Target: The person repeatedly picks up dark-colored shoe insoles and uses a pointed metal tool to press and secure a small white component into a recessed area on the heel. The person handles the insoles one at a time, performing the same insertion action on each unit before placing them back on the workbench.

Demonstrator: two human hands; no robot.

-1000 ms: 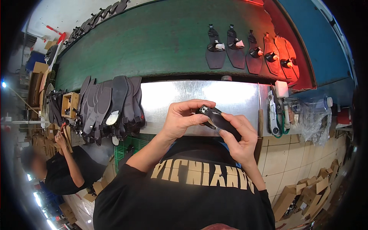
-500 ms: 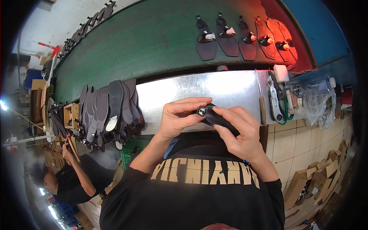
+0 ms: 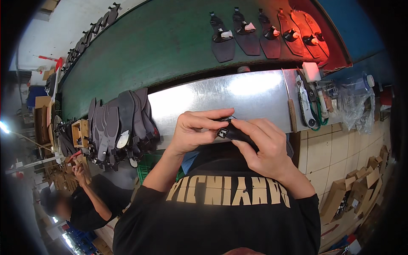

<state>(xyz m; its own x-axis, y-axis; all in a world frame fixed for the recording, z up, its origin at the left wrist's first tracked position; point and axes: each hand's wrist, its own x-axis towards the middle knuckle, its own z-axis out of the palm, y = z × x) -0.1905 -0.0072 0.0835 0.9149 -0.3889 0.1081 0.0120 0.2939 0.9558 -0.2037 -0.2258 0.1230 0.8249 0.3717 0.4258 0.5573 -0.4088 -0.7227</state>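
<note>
Above the near edge of the metal worktop, both hands hold a black sandal (image 3: 240,134), of which only part shows. Its small squared end, pale inside, faces left. My left hand (image 3: 191,129) is closed, its fingertips and thumb pinching around that squared end. My right hand (image 3: 267,146) grips the sandal's body from the right, thumb below and fingers on top. The palms hide the rest of its shape.
Behind the metal worktop (image 3: 170,121) runs a green belt (image 3: 140,46) bearing several black sandals (image 3: 223,49). Dark soles (image 3: 112,125) are piled at left. A wooden-handled tool (image 3: 292,114), a utility knife (image 3: 305,104) and a plastic bag (image 3: 357,106) lie right. A co-worker (image 3: 95,199) holds a hammer.
The sandal's squared end has turned slightly downward, and my left fingers have closed in nearer around it. The co-worker's hand and hammer have shifted. The whole view has tilted a little.
</note>
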